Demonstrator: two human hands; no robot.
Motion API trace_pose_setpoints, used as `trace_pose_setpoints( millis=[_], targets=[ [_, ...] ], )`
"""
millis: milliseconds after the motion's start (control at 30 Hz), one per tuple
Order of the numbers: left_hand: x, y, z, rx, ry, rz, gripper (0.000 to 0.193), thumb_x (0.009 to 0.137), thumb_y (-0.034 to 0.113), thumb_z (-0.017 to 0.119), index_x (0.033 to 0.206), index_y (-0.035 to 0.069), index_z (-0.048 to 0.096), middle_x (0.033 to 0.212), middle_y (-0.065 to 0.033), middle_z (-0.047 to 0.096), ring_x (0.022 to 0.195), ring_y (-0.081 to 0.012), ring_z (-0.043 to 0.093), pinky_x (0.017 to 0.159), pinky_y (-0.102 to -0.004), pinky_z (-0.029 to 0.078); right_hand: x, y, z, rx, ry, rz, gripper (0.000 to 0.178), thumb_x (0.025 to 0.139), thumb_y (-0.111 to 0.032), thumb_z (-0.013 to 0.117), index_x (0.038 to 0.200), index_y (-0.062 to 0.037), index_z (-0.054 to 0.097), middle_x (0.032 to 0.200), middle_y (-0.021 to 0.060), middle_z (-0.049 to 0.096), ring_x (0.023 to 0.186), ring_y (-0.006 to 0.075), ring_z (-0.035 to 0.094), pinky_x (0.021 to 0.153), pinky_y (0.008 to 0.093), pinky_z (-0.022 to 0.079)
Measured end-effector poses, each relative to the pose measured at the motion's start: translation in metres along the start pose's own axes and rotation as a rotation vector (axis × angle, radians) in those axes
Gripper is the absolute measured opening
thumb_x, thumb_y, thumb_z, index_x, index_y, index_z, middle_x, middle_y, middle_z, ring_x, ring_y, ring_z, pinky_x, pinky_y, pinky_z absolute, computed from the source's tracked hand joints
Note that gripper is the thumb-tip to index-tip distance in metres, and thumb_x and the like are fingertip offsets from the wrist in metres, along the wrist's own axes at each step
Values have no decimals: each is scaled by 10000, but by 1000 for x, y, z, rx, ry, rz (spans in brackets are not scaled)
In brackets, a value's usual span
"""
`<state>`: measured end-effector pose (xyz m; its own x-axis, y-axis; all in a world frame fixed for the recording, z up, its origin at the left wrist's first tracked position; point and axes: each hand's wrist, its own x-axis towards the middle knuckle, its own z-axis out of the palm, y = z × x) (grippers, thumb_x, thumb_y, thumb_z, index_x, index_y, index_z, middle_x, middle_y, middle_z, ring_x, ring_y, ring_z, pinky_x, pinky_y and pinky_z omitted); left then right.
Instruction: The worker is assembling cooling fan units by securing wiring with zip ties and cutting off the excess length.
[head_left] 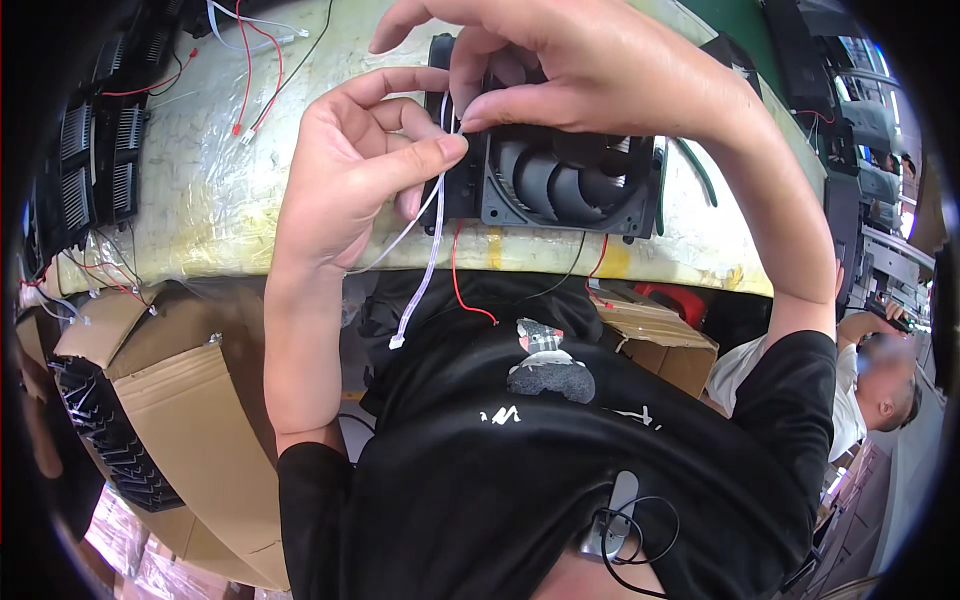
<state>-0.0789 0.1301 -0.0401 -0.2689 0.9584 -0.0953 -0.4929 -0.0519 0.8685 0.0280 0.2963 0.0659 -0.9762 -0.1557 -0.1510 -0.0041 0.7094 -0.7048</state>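
A white cable with a small white plug at its lower end hangs from my hands over the table's near edge. My left hand pinches it between thumb and forefinger. Just to the right, my right hand closes thumb and fingers on the same cable, close to the left fingertips. Behind the hands lies a black cooling fan in a square frame, partly covered by my right hand. From its near side a red wire and a thin black wire droop over the edge. What the cable's upper end meets is hidden by my fingers.
Black finned parts line the table's left side. Loose red and white wires lie at the back left. Right of the fan is a dark green curved tool handle. Cardboard boxes stand below the edge; another person is at far right.
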Motion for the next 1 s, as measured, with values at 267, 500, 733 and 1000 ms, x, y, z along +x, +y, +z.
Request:
trace_pose_setpoints(
  millis=[267,500,733,1000],
  targets=[
    [1,4,-1,-37,29,-13,492,730,-58,767,1157,-110,529,751,-108,667,462,-66,533,407,-172,392,2,23,0,109,-23,-76,456,823,-27,663,1246,-8,493,825,122,678,740,248,659,653,346,494],
    [-4,-3,6,130,170,52,317,753,-15,791,1031,-87,655,772,-95,700,474,-46,530,402,-176,362,-5,-13,7,-20,121,149,402,847,13,583,1198,45,391,763,200,635,766,371,644,674,413,504],
    [-20,-11,30,371,324,272,92,803,-40,708,892,-56,723,768,-12,620,546,2,455,478,-166,307,-25,-2,65,-523,547,-203,276,846,50,572,1110,11,502,967,100,634,769,252,612,697,367,489],
    [-13,-34,17,521,351,539,109,746,-80,701,844,-35,714,827,-34,586,557,-13,477,507,-168,371,-20,31,65,-787,813,-468,247,861,-105,577,1064,-8,477,787,138,587,741,322,575,675,393,448]
  ],
)
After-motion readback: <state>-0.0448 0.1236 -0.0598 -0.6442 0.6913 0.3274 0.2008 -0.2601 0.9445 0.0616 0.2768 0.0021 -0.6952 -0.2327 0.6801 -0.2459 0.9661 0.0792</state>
